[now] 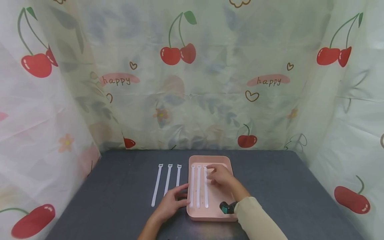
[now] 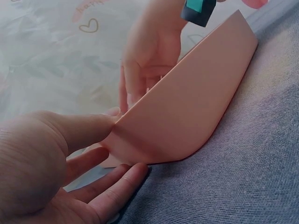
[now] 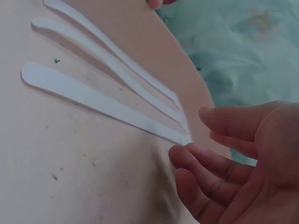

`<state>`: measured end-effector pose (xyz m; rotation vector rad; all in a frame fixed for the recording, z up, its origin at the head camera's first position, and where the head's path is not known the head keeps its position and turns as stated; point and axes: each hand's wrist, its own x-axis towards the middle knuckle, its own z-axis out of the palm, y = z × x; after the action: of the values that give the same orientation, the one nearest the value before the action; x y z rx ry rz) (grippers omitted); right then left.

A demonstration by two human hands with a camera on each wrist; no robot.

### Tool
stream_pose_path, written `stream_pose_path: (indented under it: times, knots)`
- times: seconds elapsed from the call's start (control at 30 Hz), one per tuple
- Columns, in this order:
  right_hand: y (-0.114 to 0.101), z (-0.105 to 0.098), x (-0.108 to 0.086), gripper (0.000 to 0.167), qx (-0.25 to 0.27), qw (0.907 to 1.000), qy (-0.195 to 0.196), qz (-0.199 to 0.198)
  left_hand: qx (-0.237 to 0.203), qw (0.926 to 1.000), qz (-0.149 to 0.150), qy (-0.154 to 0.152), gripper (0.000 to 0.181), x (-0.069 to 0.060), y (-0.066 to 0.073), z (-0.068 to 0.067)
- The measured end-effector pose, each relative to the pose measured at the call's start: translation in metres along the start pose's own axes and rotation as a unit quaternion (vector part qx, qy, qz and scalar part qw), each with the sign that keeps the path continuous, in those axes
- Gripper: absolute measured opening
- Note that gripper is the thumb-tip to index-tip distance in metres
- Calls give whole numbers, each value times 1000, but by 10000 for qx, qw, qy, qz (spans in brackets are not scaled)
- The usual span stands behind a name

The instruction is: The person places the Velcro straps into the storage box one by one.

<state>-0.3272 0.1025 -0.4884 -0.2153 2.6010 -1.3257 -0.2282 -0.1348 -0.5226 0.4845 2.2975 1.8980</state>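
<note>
Dark grey cloth-covered tabletop [image 1: 120, 186], pale cherry-print curtain [image 1: 207, 80] behind. Three flat white plastic-looking straps [image 1: 198, 186] lie inside the pink rectangular tray [image 1: 213, 218]; three matching loose straps [image 1: 156, 186] outside, to its left. I'd call it half done, three left. Right hand [image 1: 221, 175]: grip open, empty, near third strap's head. Left hand [image 1: 172, 201]: grip loose, touching tray edge.

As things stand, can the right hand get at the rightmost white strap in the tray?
Likely yes: the right hand is over the tray, fingers near the far end of the rightmost white strap, and nothing visible lies across it. The left hand is at the tray's left side.
</note>
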Motion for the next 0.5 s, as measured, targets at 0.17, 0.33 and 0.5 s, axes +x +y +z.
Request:
stream_pose_path:
  times: [0.17,0.33,0.5]
  knots:
    - [-7,-11,-3,44,115,9997,113,-177,-7,10000,-12,-1,61,-1,2,-1]
    - [-12,-26,-10,42,53,9983,245,-533,2,10000,-31,37,62,-1,3,-1]
    - [-11,-44,-19,39,-169,9980,364,-480,3,10000,-17,55,62,-1,3,-1]
